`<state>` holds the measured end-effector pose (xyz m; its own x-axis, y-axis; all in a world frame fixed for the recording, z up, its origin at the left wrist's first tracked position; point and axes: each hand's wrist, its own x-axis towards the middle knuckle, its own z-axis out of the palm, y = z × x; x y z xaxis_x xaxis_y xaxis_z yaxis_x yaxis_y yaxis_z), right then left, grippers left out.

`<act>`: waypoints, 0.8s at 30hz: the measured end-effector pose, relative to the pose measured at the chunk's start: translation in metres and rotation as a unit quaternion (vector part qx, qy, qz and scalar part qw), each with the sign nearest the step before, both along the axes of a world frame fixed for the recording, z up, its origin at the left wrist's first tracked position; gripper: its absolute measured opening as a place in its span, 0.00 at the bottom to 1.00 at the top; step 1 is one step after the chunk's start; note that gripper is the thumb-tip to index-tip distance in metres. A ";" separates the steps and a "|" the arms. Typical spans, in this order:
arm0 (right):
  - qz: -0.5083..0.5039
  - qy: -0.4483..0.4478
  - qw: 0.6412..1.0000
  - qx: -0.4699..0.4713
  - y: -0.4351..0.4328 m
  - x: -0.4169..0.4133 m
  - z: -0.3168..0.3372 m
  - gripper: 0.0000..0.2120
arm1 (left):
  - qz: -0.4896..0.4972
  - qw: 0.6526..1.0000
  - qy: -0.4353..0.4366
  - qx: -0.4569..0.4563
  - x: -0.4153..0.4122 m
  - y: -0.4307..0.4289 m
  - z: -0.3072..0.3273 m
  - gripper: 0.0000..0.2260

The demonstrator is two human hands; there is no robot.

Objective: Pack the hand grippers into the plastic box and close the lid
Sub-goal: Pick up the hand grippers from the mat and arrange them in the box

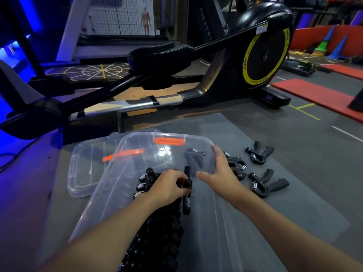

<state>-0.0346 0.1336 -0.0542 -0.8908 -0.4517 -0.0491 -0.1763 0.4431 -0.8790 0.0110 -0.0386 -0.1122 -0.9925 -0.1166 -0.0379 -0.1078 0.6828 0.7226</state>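
Note:
A clear plastic box point(214, 222) with an orange latch sits on a grey mat. A long row of black hand grippers point(155, 234) with silver springs fills its left side. My left hand point(169, 188) is inside the box, its fingers curled round one upright black hand gripper point(187, 201) at the row's far end. My right hand point(222, 171) lies open, fingers straight, against the box's right rim. Another gripper point(193, 157) shows through the far wall. Three more loose grippers point(259, 153) lie on the mat to the right. The clear lid point(86, 169) lies to the left of the box.
A black elliptical trainer point(196, 75) with a yellow-ringed flywheel stands just beyond the mat point(284, 193). Red floor mats point(322, 97) and blue cones are at the far right. Dark gym floor surrounds the mat.

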 end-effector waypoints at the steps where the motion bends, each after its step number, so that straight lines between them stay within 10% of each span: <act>1: -0.002 -0.018 1.000 -0.016 0.002 0.000 -0.001 0.44 | -0.008 0.999 -0.004 -0.043 -0.002 -0.001 -0.002 0.09; 6: -0.003 -0.033 0.999 -0.037 0.003 0.000 -0.002 0.45 | -0.080 0.966 -0.004 -0.246 -0.005 0.003 -0.013 0.16; 24: -0.016 -0.057 0.993 -0.105 0.004 0.005 0.001 0.37 | -0.083 0.972 -0.020 -0.218 0.008 -0.010 -0.014 0.19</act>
